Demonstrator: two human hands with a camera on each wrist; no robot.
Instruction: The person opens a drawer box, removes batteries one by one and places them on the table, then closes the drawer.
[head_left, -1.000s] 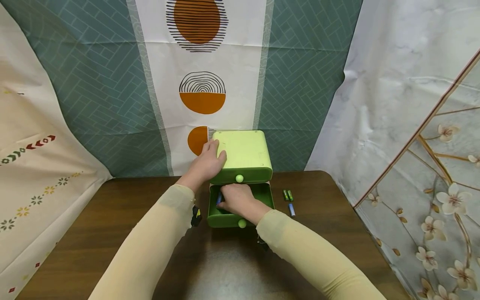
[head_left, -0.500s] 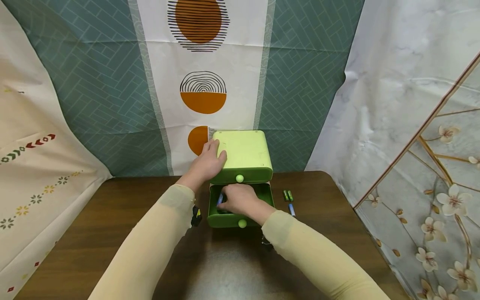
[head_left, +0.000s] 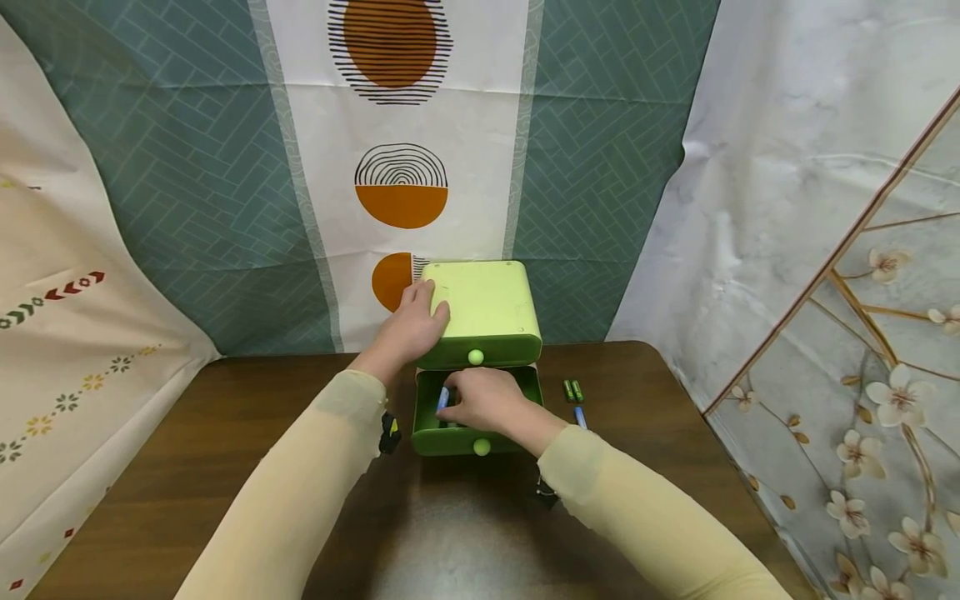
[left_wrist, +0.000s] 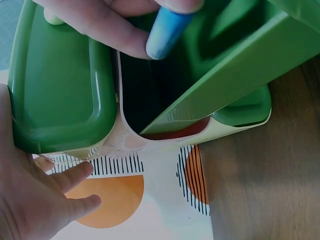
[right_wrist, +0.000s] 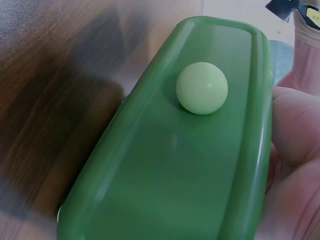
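Observation:
A small two-tier drawer cabinet (head_left: 487,300) with a pale green top stands on the table, its lower drawer (head_left: 450,443) pulled out. My left hand (head_left: 411,323) rests against the cabinet's upper left side, thumb over the top edge and fingers extended. Inside the lower drawer's space, my right hand (head_left: 489,402) pinches a blue battery (head_left: 443,400) between thumb and fingers. The left wrist view shows that battery's end (left_wrist: 165,35) poking out below the fingertips, over the drawer. In the right wrist view the drawer front and its round knob (right_wrist: 202,88) hide most of the right hand.
Two green batteries (head_left: 573,390) lie side by side on the wooden table (head_left: 285,467), right of the cabinet. Nearer me is another blue battery (head_left: 580,417), partly behind the right forearm. The upper drawer (head_left: 450,353) is closed. Patterned cloths hang around the table.
My right hand has shifted slightly back and to the right, raising the blue battery so that more of it shows. The left hand has stayed on the cabinet.

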